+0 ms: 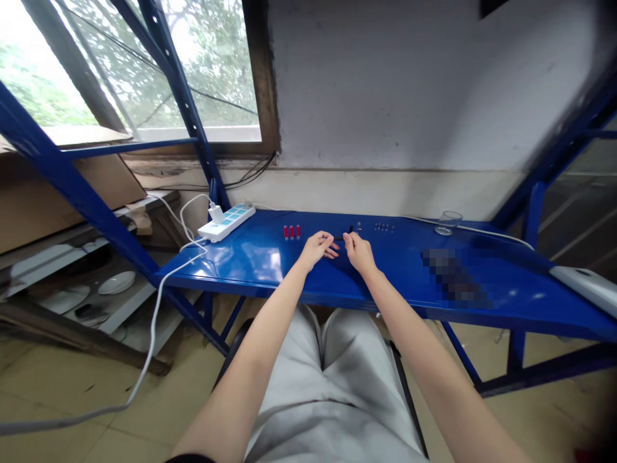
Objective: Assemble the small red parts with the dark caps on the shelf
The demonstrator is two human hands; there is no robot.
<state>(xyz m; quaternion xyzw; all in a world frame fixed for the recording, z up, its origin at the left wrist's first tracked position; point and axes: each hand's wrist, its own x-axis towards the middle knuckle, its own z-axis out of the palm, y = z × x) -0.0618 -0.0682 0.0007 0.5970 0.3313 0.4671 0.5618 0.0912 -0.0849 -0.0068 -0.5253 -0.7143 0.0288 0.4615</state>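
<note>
- The head view looks forward and down from above the seated person's lap onto the blue table (pixel 250 257).
- It faces the wall (pixel 385 83), with a window (pixel 144 64) at upper left.
- The left hand (pixel 318 246) and right hand (pixel 359 252) lie at arm's length, mid-frame.

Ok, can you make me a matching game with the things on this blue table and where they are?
Things:
1. power strip
2. three red pieces
3. drinking glass
4. row of small dark pieces
Places:
A. farthest right, by a white cable
B. left end of the table
C. just right of the right hand
D. just left of the left hand
Pairs: 1-B, 2-D, 3-A, 4-C.
</note>
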